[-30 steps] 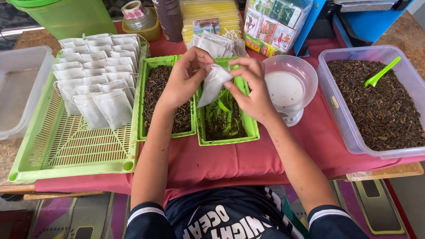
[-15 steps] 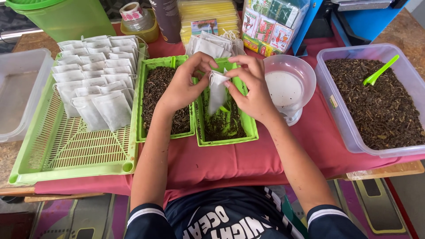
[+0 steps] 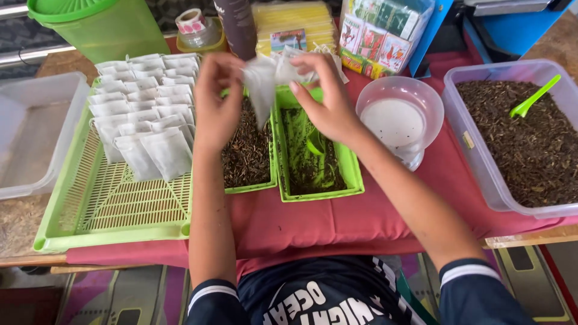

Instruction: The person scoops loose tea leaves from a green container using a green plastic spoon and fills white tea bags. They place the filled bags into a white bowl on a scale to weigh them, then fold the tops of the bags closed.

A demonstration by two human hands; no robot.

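Holding white pouch, green trays beneath

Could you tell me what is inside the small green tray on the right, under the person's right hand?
The small green tray holds a thin scatter of dark loose tea and a green scoop. Its far end is hidden by the right hand.
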